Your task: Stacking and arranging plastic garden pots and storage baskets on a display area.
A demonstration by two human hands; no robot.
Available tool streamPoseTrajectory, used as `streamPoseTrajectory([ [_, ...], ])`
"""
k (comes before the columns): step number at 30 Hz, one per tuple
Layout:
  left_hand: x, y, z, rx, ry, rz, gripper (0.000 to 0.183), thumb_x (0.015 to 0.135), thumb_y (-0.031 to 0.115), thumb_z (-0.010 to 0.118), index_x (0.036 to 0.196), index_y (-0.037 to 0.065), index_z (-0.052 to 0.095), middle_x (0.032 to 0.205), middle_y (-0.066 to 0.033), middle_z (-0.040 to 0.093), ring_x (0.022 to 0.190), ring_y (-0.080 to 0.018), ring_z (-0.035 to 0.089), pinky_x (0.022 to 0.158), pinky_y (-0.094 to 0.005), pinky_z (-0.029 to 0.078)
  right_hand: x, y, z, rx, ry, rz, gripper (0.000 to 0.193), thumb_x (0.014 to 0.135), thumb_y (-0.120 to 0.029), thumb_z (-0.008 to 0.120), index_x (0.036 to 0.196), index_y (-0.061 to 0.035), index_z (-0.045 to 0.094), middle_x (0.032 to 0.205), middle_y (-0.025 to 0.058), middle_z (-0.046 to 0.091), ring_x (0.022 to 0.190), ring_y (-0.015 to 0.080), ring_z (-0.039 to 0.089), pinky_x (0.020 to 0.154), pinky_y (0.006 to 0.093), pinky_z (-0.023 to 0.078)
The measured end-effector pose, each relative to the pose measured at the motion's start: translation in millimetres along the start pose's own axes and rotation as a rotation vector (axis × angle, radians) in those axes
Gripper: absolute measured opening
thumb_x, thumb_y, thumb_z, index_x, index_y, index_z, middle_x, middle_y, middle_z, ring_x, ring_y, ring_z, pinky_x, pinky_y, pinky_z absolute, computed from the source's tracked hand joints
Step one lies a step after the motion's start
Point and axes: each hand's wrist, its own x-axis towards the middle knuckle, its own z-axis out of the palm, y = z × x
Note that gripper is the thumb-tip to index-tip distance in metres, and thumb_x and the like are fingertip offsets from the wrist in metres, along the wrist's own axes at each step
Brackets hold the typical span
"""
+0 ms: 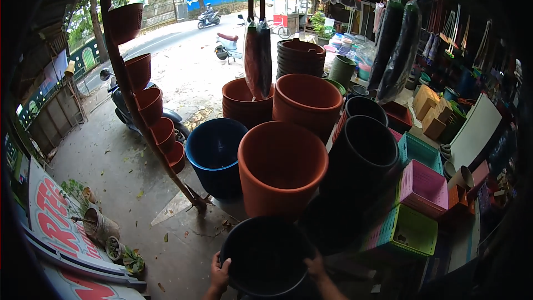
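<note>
Head view: a tall terracotta pot (282,166) stands just beyond both hands, a blue tub (215,155) beside it. Nearer, a black bucket (266,258) sits between them; left hand (220,273) and right hand (315,266) grip its rim.

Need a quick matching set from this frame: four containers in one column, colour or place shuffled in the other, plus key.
Things:
1. Pot held by both hands
2. Bucket left of the big front pot
3. Big front pot
4. Basket at lower right

Matches:
A. green
B. terracotta orange
C. black, at the bottom edge
D. blue

Pairs: 1-C, 2-D, 3-B, 4-A

The left hand and right hand grip the black pot's rim.
</note>
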Motion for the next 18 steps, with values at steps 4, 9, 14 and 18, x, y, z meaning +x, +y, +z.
streamPoseTrajectory([
  [4,-5,44,30,-0.011,0.038,0.039,0.031,0.097,0.012,0.058,0.125,0.001,0.049,0.107,-0.0092,0.064,0.096,-0.0145,0.062,0.088,-0.0305,0.052,-19,-111,20,0.164,-0.028,-0.109,0.069,0.075,0.007,0.048,0.143,0.0042,0.037,0.134,0.0162,0.053,0.123,0.0245,0.052,0.107,0.0357,0.040],
  [9,-25,69,60,-0.150,-0.076,0.038,0.042,0.096,0.010,0.053,0.135,-0.001,0.042,0.121,-0.0131,0.058,0.109,-0.0189,0.058,0.098,-0.0325,0.047,-30,-185,15,0.299,-0.031,-0.097,0.074,0.072,0.013,0.044,0.145,0.0009,0.036,0.135,0.0140,0.053,0.125,0.0236,0.052,0.104,0.0328,0.042],
  [14,-58,120,118,-0.186,-0.137,0.191,0.066,0.089,-0.002,0.046,0.151,0.001,0.024,0.140,-0.0195,0.047,0.126,-0.0266,0.052,0.109,-0.0377,0.042,-24,-202,-12,0.341,-0.031,0.006,0.075,0.074,0.015,0.041,0.147,-0.0017,0.033,0.133,0.0136,0.052,0.123,0.0216,0.054,0.105,0.0328,0.042],
  [18,-74,136,135,-0.258,-0.172,0.203,0.074,0.084,-0.005,0.044,0.154,0.002,0.019,0.144,-0.0217,0.044,0.132,-0.0288,0.048,0.112,-0.0387,0.038,-23,-204,-25,0.371,-0.019,0.037,0.077,0.074,0.016,0.042,0.148,-0.0022,0.033,0.134,0.0128,0.052,0.121,0.0208,0.055,0.103,0.0313,0.043],
])
